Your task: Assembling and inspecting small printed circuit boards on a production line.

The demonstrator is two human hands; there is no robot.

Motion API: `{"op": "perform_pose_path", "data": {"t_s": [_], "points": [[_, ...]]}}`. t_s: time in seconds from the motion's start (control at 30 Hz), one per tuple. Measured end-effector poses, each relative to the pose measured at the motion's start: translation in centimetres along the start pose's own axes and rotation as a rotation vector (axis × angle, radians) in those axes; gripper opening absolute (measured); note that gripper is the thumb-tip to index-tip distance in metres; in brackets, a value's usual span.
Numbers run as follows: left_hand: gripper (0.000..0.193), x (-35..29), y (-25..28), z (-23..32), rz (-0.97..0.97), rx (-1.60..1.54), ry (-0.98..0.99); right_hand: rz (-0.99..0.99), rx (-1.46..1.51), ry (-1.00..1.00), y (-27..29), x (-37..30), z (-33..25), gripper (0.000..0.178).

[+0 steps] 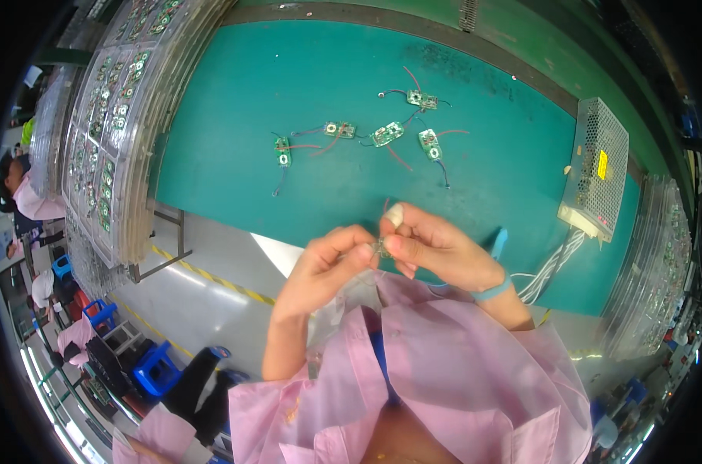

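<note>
Close to my chest, at the table's near edge, both hands are closed around a small green circuit board, mostly hidden by the fingers. My left hand pinches it from the left between thumb and fingertips. From the right, my right hand grips it with thumb and fingers; a white cover sits on one fingertip and a blue band circles the wrist. A short red wire rises beside that covered finger. Several similar boards with red and dark wires lie beyond, among them one circuit board in the middle.
Stacked clear trays full of boards stand at the left, with another tray stack at the right. A perforated metal box with white cables rests on the green table. Near my right wrist lies a light-blue object.
</note>
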State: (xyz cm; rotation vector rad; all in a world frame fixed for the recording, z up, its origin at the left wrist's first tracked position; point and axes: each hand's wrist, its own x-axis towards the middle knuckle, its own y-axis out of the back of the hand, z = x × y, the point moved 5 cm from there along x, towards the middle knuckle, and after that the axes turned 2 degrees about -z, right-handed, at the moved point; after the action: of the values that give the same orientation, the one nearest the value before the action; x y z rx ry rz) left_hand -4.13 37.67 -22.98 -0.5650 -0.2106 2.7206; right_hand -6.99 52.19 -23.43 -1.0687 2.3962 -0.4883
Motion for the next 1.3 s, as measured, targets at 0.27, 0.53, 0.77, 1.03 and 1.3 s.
{"op": "perform_pose_path", "data": {"t_s": [0.27,0.53,0.77,1.03,1.3], "points": [[0.014,0.1,-0.1,-1.0,-0.007,-0.242,-0.031,0.039,0.237,-0.083,-0.4,-0.5,-1.3,0.019],[0.017,-0.6,-0.7,-0.9,-0.086,-0.251,-0.009,-0.175,-0.037,-0.074,-1.3,-0.5,-1.1,0.028],[0.018,-2.4,-0.3,-4.5,-0.074,-0.626,0.035,-0.031,1.108,0.147,-1.4,-2.3,-3.1,0.027],[0.020,-3.3,4.7,-1.7,0.504,-0.347,-0.335,0.335,-1.326,0.211,-1.3,-0.2,-5.0,0.020],[0.020,-2.7,4.5,-1.9,0.480,-0.335,-0.365,0.096,-1.478,0.124,-4.4,3.0,-5.4,0.022]]}}
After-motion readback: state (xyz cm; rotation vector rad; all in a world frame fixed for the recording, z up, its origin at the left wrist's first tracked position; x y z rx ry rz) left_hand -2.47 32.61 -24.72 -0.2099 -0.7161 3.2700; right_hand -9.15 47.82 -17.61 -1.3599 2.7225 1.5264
